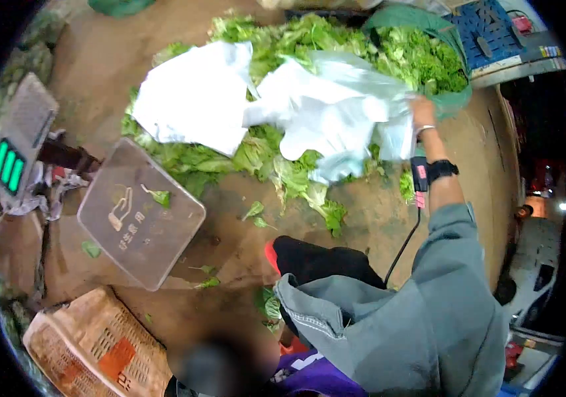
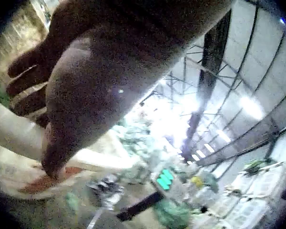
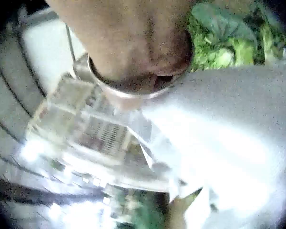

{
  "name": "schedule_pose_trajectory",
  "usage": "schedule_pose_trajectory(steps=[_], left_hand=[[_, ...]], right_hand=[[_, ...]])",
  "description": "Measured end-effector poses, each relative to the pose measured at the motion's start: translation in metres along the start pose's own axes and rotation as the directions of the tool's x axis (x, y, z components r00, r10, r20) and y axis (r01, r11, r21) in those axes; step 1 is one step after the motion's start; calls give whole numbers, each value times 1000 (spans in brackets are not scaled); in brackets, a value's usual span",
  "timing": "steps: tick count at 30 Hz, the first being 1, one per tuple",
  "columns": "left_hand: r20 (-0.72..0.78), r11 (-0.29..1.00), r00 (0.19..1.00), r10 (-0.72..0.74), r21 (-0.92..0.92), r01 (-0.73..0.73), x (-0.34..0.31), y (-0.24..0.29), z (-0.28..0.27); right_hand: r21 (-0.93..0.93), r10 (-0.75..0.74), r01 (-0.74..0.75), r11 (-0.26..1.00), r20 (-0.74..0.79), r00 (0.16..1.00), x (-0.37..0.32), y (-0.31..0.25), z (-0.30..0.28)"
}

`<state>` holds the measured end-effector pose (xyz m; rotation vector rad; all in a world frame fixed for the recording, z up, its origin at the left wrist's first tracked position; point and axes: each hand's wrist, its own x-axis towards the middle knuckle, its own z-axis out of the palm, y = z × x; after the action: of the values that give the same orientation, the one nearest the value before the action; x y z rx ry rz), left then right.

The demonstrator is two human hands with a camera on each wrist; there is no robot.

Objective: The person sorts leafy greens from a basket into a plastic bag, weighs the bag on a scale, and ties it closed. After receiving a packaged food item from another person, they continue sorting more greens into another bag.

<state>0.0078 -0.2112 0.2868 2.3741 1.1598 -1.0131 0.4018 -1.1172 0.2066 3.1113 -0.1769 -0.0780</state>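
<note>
The right hand [image 1: 423, 114] grips a translucent plastic bag [image 1: 336, 122] over a heap of leafy greens [image 1: 283, 36]; the bag's far end is blurred. The right wrist view has the back of that hand [image 3: 133, 47] above the blurred white bag [image 3: 219, 143]. A second white bag [image 1: 193, 92] lies on the greens. In the left wrist view, the left hand [image 2: 81, 86] holds a pale basket rim [image 2: 14, 131] between thumb and fingers. That hand cannot be made out in the head view, where a tilted orange-and-white basket [image 1: 101, 337] is at lower left.
A scale platform [image 1: 142, 215] with loose leaves on it stands left of centre, its green-lit display [image 1: 10, 165] further left. A green sack of greens [image 1: 458, 99] and a blue crate [image 1: 485, 33] are at upper right. Leaf scraps [image 1: 254, 210] lie on the brown floor.
</note>
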Motion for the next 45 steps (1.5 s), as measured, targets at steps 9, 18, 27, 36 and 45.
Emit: schedule_pose_trajectory(steps=[9,18,27,36,45], left_hand=[[-350,652,634,690,-78,-754,-122,136,-25],[-75,362,360,930,20,-932,-216,236,0],[-4,134,322,947,-905,-404,-243,362,97],[-809,224,265,525,-170,-960,-224,288,80],[-873,489,92,479,178,-854,-237,229,118]], right_hand=[[292,55,-11,956,-145,988,-42,-63,-97],[888,447,363,283,-457,769,-124,-80,-212],[899,-481,430,-81,-413,773,-287,-263,-190],[900,-776,-91,-425,-311,549,-323,-307,-150],[974,-556,216,-67,-216,802,-330,-371,-120]])
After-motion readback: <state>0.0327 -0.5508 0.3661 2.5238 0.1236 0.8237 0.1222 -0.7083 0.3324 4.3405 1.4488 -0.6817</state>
